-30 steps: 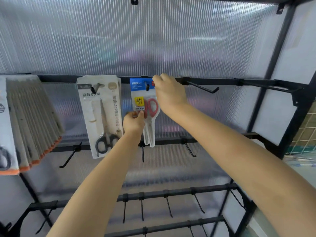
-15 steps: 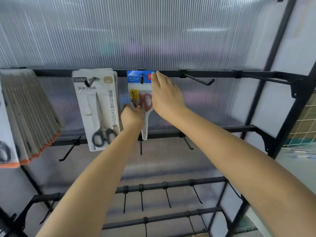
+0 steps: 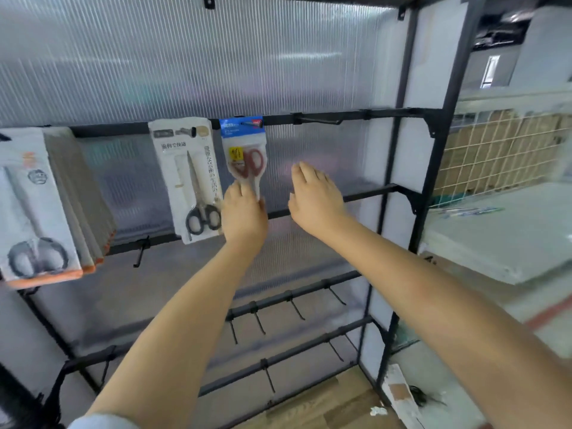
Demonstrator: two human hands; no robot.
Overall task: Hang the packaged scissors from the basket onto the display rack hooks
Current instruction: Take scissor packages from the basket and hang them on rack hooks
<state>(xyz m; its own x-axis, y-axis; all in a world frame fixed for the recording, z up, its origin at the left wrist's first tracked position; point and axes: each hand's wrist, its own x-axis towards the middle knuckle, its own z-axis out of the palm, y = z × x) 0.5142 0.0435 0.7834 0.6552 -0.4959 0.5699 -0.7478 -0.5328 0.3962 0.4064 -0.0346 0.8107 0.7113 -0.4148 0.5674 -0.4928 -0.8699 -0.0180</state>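
Right hand (image 3: 315,199) is coming off the red-handled scissors pack (image 3: 246,156), grip wide, empty; left hand (image 3: 244,212) is pinching its bottom. Pack hanging upper centre; basket unseen.

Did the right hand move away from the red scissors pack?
Yes. The right hand dropped from the top rail beside the red scissors pack, lower and rightward, open.

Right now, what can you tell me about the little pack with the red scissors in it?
The red scissors pack is a slim, clear plastic pouch with a blue card top and a yellow sticker. The red handles sit up high, the pale blades point down. It hangs upright from the top rail, just right of a bigger white scissors pack. The left hand touches its bottom tip; the right hand is off it.
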